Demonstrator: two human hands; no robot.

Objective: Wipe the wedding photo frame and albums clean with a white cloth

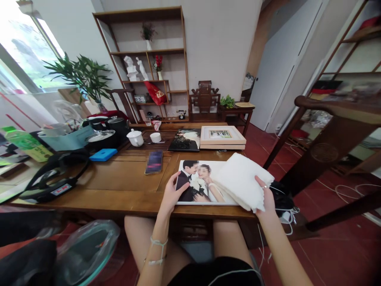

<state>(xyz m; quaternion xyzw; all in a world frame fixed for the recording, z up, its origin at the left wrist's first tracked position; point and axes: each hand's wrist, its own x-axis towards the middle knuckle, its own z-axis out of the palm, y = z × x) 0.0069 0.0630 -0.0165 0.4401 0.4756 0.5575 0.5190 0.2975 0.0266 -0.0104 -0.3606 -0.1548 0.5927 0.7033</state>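
Observation:
A wedding photo panel (195, 186) lies at the front edge of the wooden table, showing a couple and a white bouquet. My left hand (174, 191) grips its left edge, thumb over the picture and the other fingers along the side, partly hidden. A folded white towel (242, 178) covers the panel's right part. My right hand (266, 196) is closed on the towel's right side, with the thumb on top. Behind the panel are a dark photo board (184, 140) and a pale framed picture (223, 137), side by side.
On the table (127, 186) are a phone (154, 162), a white teapot (135, 138), a white cup (155, 137), a blue box (103, 154) and a black headset-like strap (59, 178). A lined bin (89, 250) stands below left; a wooden chair (324, 151) is at right.

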